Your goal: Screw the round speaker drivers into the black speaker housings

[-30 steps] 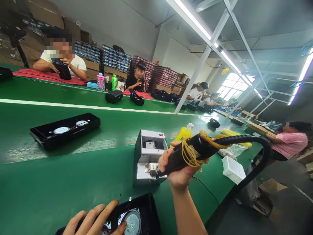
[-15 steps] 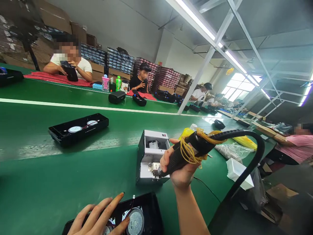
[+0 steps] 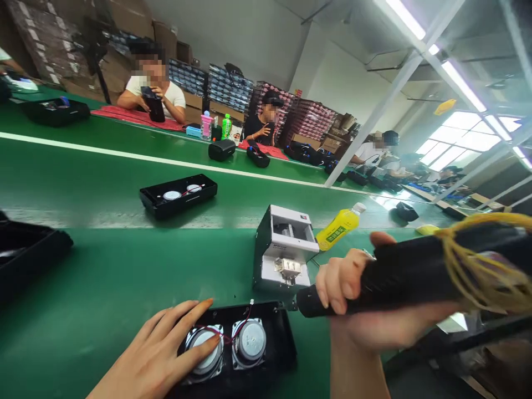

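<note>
My right hand (image 3: pixel 349 299) is wrapped round a black electric screwdriver (image 3: pixel 399 277) with yellow rubber bands at its back end. Its bit points left, at the top right corner of a black speaker housing (image 3: pixel 278 343). Two round silver speakers (image 3: pixel 251 339) with thin red and black wires sit inside the housing. My left hand (image 3: pixel 162 343) lies spread over the housing's left side, fingers apart, its thumb on the left speaker. Just behind the housing stands a white and grey screw feeder (image 3: pixel 286 249), whose metal outlet faces me.
A yellow-labelled bottle (image 3: pixel 338 227) lies tilted behind the feeder. Another speaker housing (image 3: pixel 178 195) rests on the green belt, and a black case (image 3: pixel 29 255) is at the left. Across the bench, a person (image 3: pixel 153 88) in white holds a black piece; other co-workers sit further right.
The screwdriver has moved from the feeder's outlet down to the housing's top right corner. My left hand stays on the housing. The view has shifted, bringing the left black case into sight.
</note>
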A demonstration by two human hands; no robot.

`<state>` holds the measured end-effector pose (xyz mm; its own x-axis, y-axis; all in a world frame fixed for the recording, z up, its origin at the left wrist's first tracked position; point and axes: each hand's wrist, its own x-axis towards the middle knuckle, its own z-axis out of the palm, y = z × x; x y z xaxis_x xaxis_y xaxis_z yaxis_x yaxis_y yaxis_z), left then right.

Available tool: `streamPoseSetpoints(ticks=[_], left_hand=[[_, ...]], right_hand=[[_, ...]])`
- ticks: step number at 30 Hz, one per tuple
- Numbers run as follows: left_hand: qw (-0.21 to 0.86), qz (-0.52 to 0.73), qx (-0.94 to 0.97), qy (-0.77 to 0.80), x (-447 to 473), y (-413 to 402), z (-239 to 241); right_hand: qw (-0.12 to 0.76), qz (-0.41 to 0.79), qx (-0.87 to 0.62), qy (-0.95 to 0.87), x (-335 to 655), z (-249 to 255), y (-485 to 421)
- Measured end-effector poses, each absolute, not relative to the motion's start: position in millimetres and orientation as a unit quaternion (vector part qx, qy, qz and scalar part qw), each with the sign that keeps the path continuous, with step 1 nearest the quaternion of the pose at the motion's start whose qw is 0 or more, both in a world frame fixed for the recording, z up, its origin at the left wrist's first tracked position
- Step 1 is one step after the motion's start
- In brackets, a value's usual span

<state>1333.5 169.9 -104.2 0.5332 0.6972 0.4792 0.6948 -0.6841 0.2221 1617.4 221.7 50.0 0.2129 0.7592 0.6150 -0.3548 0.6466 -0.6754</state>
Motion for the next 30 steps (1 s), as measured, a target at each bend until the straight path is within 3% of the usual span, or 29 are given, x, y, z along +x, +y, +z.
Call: streamPoseSetpoints(ticks=[8, 17, 30], left_hand=[[0.091, 0.19, 0.877, 0.431, 1334, 161, -77], [0.136, 0.22, 0.867, 0.426, 1341, 160, -69], [0.18, 0.204, 0.861, 0.43, 1342, 161, -63]], right_hand=[[0.677, 0.47, -0.169, -0.541, 1577, 17, 181], [0.67, 0.51, -0.162, -0.514, 1560, -29, 180], [0.681, 0.497, -0.189, -0.503, 1554, -37, 179]])
